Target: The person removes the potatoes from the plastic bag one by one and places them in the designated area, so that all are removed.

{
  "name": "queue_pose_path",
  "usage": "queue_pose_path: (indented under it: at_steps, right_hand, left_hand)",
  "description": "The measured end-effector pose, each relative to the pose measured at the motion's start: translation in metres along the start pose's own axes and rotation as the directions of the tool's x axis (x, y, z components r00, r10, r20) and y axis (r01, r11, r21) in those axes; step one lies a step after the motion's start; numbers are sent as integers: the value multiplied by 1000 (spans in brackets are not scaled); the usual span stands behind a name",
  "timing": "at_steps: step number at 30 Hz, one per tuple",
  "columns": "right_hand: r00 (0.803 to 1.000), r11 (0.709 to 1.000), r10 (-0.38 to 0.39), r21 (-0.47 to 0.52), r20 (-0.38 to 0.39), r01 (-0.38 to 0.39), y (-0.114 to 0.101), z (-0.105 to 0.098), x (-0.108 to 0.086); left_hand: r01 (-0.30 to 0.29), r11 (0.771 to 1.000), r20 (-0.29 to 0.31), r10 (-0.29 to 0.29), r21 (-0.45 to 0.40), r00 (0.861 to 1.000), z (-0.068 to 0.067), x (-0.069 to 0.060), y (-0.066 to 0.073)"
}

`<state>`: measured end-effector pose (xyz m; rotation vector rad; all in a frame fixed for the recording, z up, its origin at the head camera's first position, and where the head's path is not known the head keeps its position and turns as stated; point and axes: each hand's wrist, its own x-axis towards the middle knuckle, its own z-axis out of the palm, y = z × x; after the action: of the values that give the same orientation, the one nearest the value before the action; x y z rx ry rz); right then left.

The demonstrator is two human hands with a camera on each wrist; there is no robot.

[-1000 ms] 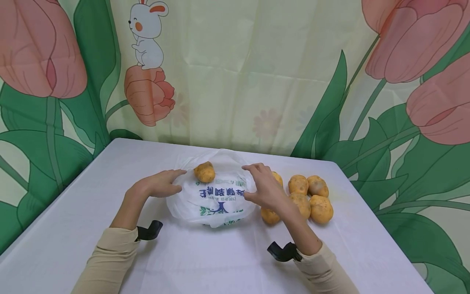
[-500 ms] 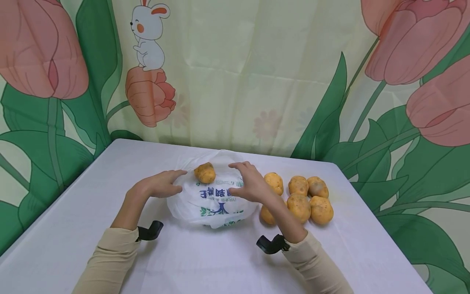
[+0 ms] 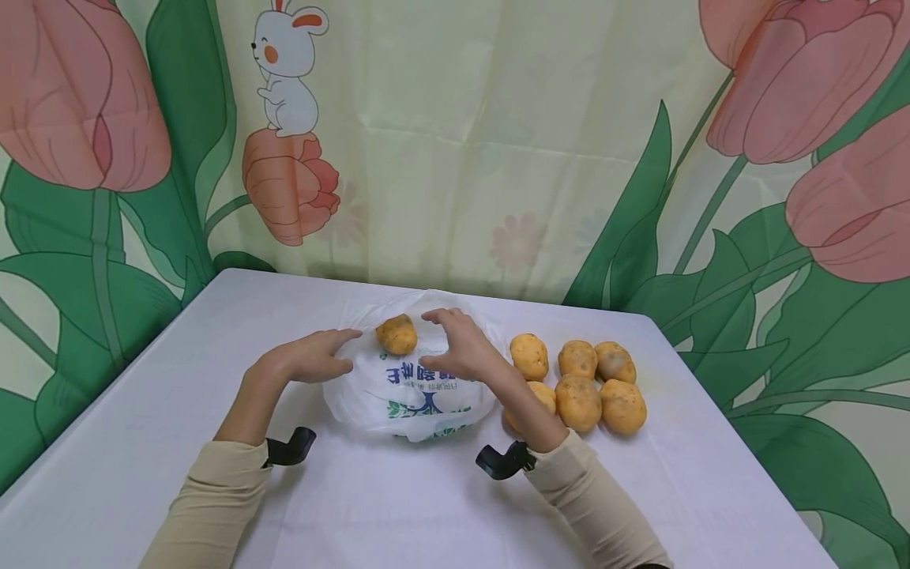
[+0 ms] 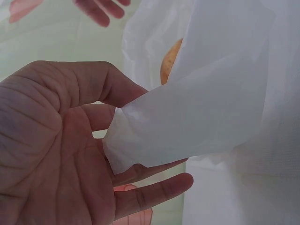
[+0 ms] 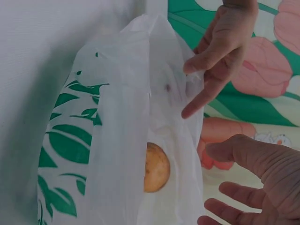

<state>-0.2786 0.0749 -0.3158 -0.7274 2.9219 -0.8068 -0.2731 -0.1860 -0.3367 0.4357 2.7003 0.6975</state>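
A white plastic bag (image 3: 419,411) with blue and green print lies on the table, its mouth towards the far side. One potato (image 3: 396,334) rests at its mouth; the right wrist view shows this potato (image 5: 156,168) partly hidden behind the plastic. My left hand (image 3: 310,357) holds the bag's left edge; in the left wrist view the plastic covers some fingertips of this left hand (image 4: 79,140). My right hand (image 3: 462,344) hovers over the bag, right of the potato, thumb and fingers spread apart. Nothing shows between the fingers of this right hand (image 5: 253,187).
Several loose potatoes (image 3: 579,401) sit in a cluster on the right of the white-covered table (image 3: 370,506). A curtain (image 3: 441,142) printed with tulips and a rabbit hangs behind the table's far edge.
My right hand has moved left, from the bag's right edge to beside the potato on it, uncovering more of the potato cluster. My left hand, the bag and its potato have stayed put.
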Motion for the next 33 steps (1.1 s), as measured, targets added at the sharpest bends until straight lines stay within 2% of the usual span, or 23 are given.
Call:
queue_pose_path:
  at_steps: [12, 20, 27, 33]
  right_hand:
    - [998, 1000, 10, -17, 57, -9, -6, 11, 22]
    - [997, 999, 10, -47, 81, -6, -3, 18, 43]
    - [993, 997, 52, -70, 110, -44, -2, 23, 58]
    - [992, 994, 76, -87, 102, -67, -2, 27, 67]
  left_hand:
    - [-11, 1000, -7, 11, 3, 1000, 0, 0, -1]
    - [-13, 1000, -8, 13, -1, 1000, 0, 0, -2]
    - [-17, 1000, -8, 18, 5, 1000, 0, 0, -2]
    - [-20, 1000, -8, 20, 12, 1000, -1, 0, -1]
